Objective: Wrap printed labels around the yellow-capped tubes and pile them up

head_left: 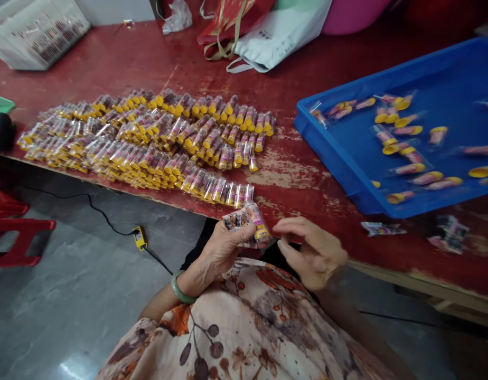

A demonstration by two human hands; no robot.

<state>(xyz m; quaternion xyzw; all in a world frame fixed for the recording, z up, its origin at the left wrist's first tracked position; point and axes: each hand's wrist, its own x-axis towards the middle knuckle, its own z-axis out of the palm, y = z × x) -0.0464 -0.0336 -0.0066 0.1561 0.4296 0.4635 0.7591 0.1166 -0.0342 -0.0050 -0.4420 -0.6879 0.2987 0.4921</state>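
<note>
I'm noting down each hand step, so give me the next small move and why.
Probably bring the right hand in to pinch the packet by its right edge: the left hand grips it from the other side, while the right, seemingly holding nothing, hovers close by with thumb and fingers parted.

A green bangle (176, 287) rings the left wrist (192, 281), and a cream garment (244, 322) bears orange and purple floral prints.
</note>
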